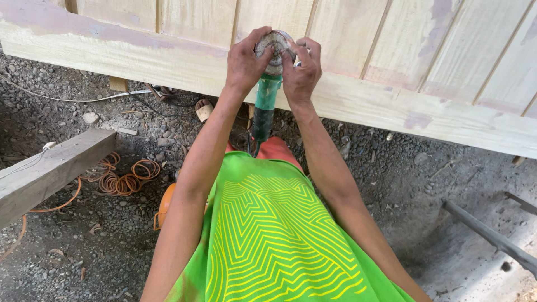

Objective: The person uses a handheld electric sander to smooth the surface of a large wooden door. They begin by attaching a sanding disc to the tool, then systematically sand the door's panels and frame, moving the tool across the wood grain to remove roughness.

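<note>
Grinder: the green angle grinder (266,106) hangs between your arms, its long body running from your chest up toward the wooden panel (391,67); the sanding disc (275,50) at its head sits at the lower rail of that panel.
Left hand: your left hand (244,62) is closed over the left side of the disc, fingers curled on its rim.
Right hand: your right hand (302,70) is closed on the right side of the disc, touching it, thumb toward the centre.
Which is nearer: both hands meet at the disc, neither ahead of the other; the grinder's body below them is not gripped by either hand.
Cord: a dark cable (253,146) leaves the tail of the grinder near your shirt.
Surface: the panel is pale planed boards with purplish filler patches, lying across the top of the view, its lower edge raised off the ground.
Room: gravel ground (112,246) beneath, a timber beam (50,170) at the left, coiled orange wire (126,178) beside it, and a grey metal bar (492,237) at the right.
</note>
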